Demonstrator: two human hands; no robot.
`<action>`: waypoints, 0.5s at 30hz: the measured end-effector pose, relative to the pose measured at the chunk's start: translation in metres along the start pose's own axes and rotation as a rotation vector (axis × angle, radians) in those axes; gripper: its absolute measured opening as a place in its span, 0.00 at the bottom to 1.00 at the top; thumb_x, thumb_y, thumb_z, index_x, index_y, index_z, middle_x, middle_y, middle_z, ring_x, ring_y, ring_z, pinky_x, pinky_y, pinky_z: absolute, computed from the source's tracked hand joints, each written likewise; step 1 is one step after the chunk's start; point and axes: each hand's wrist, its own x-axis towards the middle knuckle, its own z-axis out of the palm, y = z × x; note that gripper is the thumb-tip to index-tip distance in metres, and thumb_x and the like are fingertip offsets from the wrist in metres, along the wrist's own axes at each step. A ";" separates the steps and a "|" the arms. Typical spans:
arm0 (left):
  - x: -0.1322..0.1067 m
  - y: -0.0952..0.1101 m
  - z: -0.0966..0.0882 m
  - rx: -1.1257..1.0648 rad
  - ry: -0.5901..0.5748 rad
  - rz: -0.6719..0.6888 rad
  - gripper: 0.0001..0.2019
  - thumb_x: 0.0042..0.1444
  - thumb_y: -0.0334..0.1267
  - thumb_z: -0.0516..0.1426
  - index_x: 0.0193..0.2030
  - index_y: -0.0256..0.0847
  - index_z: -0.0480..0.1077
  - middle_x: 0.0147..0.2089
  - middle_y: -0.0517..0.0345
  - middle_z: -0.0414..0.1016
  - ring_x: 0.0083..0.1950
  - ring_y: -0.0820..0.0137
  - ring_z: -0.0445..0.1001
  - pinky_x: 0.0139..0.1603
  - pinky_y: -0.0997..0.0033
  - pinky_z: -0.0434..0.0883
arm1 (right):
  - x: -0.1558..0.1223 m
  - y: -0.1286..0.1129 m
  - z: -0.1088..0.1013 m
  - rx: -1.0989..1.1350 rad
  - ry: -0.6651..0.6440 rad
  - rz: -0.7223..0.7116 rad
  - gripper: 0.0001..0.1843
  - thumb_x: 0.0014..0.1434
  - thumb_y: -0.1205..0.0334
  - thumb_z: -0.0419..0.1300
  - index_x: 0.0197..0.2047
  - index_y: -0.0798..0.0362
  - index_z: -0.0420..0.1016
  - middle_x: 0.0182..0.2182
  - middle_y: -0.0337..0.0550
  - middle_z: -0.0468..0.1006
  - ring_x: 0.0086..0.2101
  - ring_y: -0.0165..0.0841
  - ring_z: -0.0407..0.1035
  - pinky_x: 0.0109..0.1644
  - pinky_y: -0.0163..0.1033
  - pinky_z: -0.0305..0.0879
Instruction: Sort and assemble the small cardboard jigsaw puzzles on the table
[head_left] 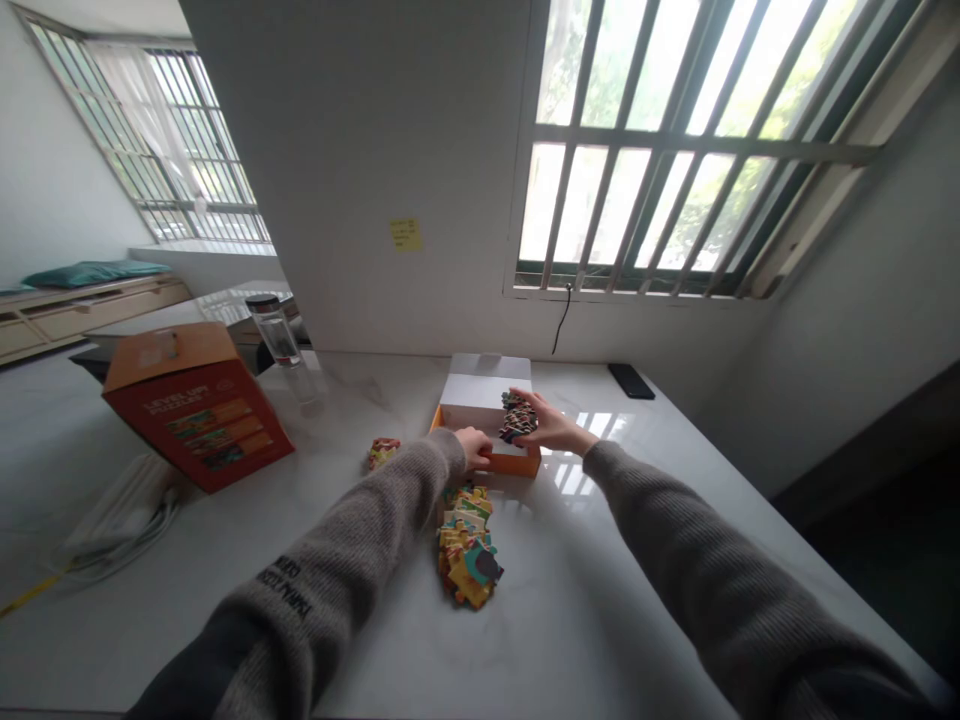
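Note:
A stack of jigsaw puzzle pieces point(517, 419) is gripped between the thumb and fingers of my right hand point(551, 426), held over the right side of an open cardboard box point(517, 465). The box has orange outer walls, a white inside and a raised white lid at the back. My left hand point(474, 448) is closed at the front wall of this box, its fingers curled over the edge. Below it on the table lies an overlapping row of yellow and teal puzzle pieces point(469, 550). A smaller pile of puzzle pieces point(383, 452) sits left of the box, near my left sleeve.
At the left stand a large orange puzzle carton point(202, 410) and a clear bottle point(274, 332). A white power strip with its cable point(124, 515) lies before the carton. A black phone point(631, 381) rests at the back right of the white table point(592, 620), by the wall.

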 end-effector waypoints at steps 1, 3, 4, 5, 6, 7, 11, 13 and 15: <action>-0.001 0.000 0.000 0.007 0.003 -0.009 0.13 0.54 0.52 0.59 0.36 0.46 0.77 0.34 0.57 0.78 0.35 0.66 0.75 0.33 0.71 0.67 | -0.001 -0.004 -0.006 0.038 0.046 0.001 0.57 0.43 0.60 0.73 0.72 0.46 0.50 0.60 0.52 0.63 0.56 0.44 0.67 0.64 0.51 0.61; -0.001 0.002 0.000 0.020 0.014 -0.028 0.14 0.55 0.53 0.58 0.39 0.47 0.77 0.37 0.56 0.78 0.36 0.64 0.76 0.35 0.69 0.69 | -0.008 -0.015 -0.018 0.129 0.077 0.006 0.62 0.44 0.60 0.73 0.74 0.45 0.41 0.62 0.53 0.62 0.58 0.45 0.65 0.65 0.53 0.59; -0.001 0.003 -0.001 0.026 0.022 -0.036 0.14 0.55 0.53 0.58 0.40 0.48 0.76 0.38 0.55 0.79 0.38 0.62 0.77 0.37 0.68 0.70 | -0.015 -0.022 -0.024 0.180 0.058 0.011 0.64 0.45 0.59 0.73 0.75 0.44 0.37 0.63 0.52 0.62 0.59 0.45 0.65 0.65 0.53 0.59; -0.001 0.005 -0.002 0.031 0.034 -0.039 0.13 0.56 0.51 0.58 0.40 0.47 0.76 0.39 0.54 0.79 0.39 0.61 0.77 0.39 0.66 0.71 | -0.024 -0.030 -0.029 0.230 0.022 0.018 0.65 0.46 0.59 0.73 0.75 0.43 0.34 0.63 0.52 0.63 0.59 0.45 0.65 0.65 0.53 0.60; -0.001 0.007 -0.003 0.035 0.050 -0.037 0.12 0.57 0.49 0.58 0.42 0.47 0.76 0.41 0.53 0.79 0.41 0.60 0.77 0.43 0.63 0.71 | -0.034 -0.038 -0.033 0.269 -0.017 0.025 0.65 0.47 0.58 0.73 0.75 0.43 0.33 0.64 0.52 0.63 0.58 0.45 0.66 0.64 0.53 0.61; -0.001 0.010 -0.006 0.037 0.072 -0.029 0.11 0.57 0.47 0.58 0.44 0.47 0.75 0.44 0.52 0.78 0.45 0.58 0.77 0.46 0.61 0.71 | -0.046 -0.045 -0.035 0.293 -0.065 0.036 0.64 0.47 0.58 0.73 0.75 0.43 0.33 0.64 0.52 0.63 0.58 0.46 0.66 0.64 0.52 0.62; -0.013 0.026 -0.019 -0.034 0.220 0.045 0.17 0.62 0.40 0.53 0.57 0.45 0.68 0.55 0.50 0.73 0.57 0.60 0.71 0.57 0.60 0.68 | -0.098 -0.060 -0.029 0.303 -0.302 0.118 0.62 0.47 0.60 0.72 0.75 0.45 0.38 0.65 0.53 0.61 0.59 0.47 0.65 0.64 0.51 0.62; -0.027 0.038 -0.022 -0.207 0.276 0.141 0.18 0.63 0.41 0.53 0.59 0.42 0.66 0.54 0.49 0.72 0.56 0.61 0.71 0.57 0.63 0.68 | -0.118 -0.059 -0.020 0.257 -0.379 0.148 0.61 0.45 0.61 0.72 0.75 0.46 0.41 0.67 0.53 0.59 0.61 0.48 0.62 0.66 0.52 0.58; -0.042 0.053 -0.019 -0.374 0.213 0.241 0.28 0.60 0.50 0.57 0.64 0.42 0.61 0.55 0.49 0.72 0.54 0.62 0.73 0.54 0.65 0.70 | -0.129 -0.055 -0.009 0.221 -0.414 0.161 0.61 0.45 0.61 0.72 0.75 0.46 0.42 0.67 0.52 0.58 0.62 0.48 0.60 0.67 0.51 0.57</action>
